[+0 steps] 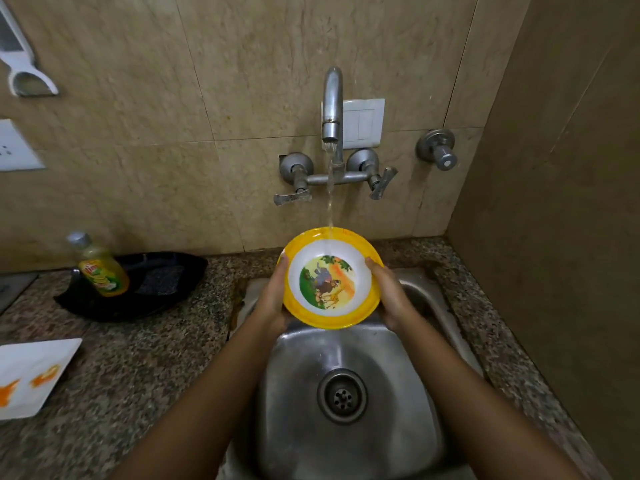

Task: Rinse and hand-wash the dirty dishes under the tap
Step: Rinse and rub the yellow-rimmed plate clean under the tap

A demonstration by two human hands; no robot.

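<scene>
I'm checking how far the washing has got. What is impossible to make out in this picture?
Head view:
- Underside of the yellow bowl: faces away, covered by left hand and right hand.
- White plate: cut by the left edge.
- Soap bottle label: blurred.

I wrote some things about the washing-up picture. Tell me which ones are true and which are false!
1. Water is running from the tap onto the yellow bowl. True.
2. Only one hand holds the bowl. False: the left hand and the right hand both hold it, one at each side.
3. The soap bottle stands inside the sink. False: it stands in a black tray on the counter, left of the sink.
4. A white plate with orange smears lies on the counter. True.
5. The bowl has a picture inside. True.
</scene>
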